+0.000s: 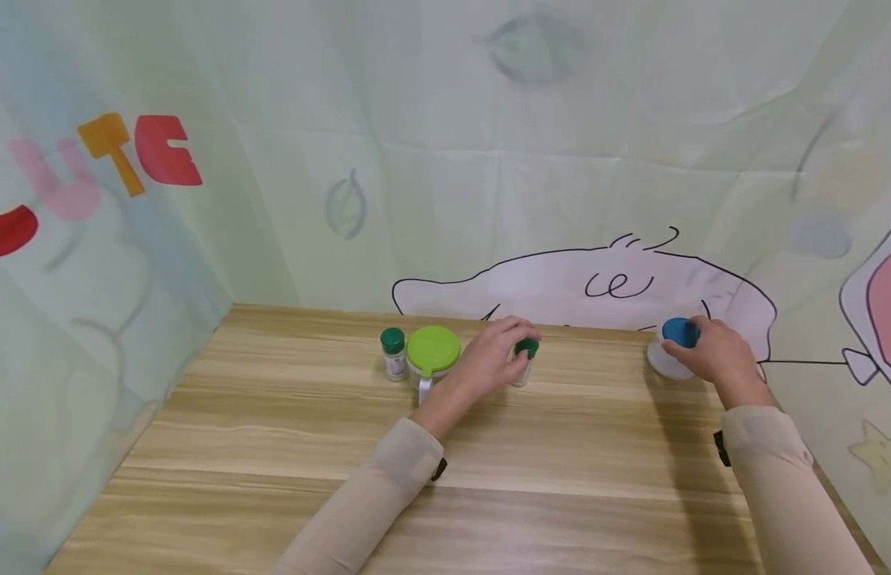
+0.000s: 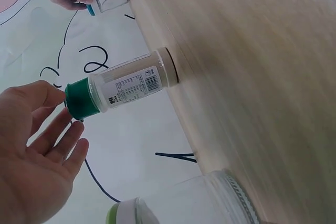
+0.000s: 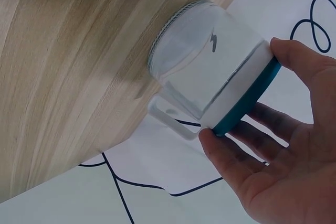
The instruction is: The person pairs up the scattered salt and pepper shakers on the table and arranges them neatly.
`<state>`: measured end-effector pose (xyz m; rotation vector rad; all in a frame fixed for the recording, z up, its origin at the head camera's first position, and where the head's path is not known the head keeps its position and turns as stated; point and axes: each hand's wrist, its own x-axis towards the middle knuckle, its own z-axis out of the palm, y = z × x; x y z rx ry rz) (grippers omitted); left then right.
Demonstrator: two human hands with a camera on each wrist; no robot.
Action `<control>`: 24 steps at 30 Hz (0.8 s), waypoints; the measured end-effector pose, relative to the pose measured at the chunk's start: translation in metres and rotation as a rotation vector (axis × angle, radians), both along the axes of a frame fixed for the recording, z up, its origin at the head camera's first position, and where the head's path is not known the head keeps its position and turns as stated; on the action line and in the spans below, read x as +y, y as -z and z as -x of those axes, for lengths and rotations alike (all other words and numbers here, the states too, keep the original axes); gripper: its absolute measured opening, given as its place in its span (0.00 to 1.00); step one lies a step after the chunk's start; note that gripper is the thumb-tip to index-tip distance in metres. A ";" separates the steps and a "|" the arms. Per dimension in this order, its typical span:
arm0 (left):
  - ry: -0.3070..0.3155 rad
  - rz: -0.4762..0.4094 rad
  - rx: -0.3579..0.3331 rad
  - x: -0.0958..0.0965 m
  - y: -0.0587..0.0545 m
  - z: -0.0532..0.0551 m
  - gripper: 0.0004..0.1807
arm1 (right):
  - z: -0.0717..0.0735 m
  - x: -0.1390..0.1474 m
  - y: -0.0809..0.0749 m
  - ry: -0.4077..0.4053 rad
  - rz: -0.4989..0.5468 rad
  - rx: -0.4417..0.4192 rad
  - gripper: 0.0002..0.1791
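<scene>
My left hand (image 1: pixel 492 355) is at the green cap of a slim spice bottle (image 2: pixel 134 83), with thumb and fingertips around the cap. A printed label and light brown contents show in the left wrist view; the bottle stands upright on the table. My right hand (image 3: pixel 294 135) grips the blue-and-white lid of a clear glass jar (image 3: pixel 202 53) with a white side handle, thumb and fingers spread around its edge. That jar stands near the table's back right, its base at the tabletop.
A green-lidded glass jar (image 1: pixel 433 351) with a handle stands left of my left hand, partly behind my wrist. Beside it is another green-capped spice bottle (image 1: pixel 394 355). A printed curtain (image 1: pixel 489 160) rises behind the wooden table (image 1: pixel 273 447).
</scene>
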<state>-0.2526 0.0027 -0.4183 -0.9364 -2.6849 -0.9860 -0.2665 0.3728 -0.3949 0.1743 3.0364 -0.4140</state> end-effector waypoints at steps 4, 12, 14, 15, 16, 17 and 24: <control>-0.013 0.020 -0.026 0.000 0.001 -0.001 0.18 | 0.000 -0.001 -0.001 0.003 -0.002 -0.008 0.48; -0.021 0.030 -0.048 0.001 0.003 -0.003 0.18 | 0.000 0.000 0.000 0.005 -0.002 -0.007 0.48; -0.028 0.027 -0.047 0.001 0.003 -0.004 0.17 | 0.000 0.000 0.000 0.003 -0.001 -0.006 0.48; -0.031 0.026 -0.046 0.001 0.003 -0.004 0.17 | 0.000 0.000 0.000 0.001 -0.001 -0.006 0.48; -0.033 0.024 -0.046 0.001 0.003 -0.004 0.17 | 0.000 0.000 0.000 0.001 -0.001 -0.006 0.48; -0.034 0.021 -0.045 0.001 0.004 -0.004 0.17 | 0.001 0.000 0.000 0.003 0.000 -0.007 0.48; -0.020 -0.018 -0.052 -0.001 0.008 -0.003 0.18 | 0.001 0.000 0.002 0.014 -0.006 -0.012 0.48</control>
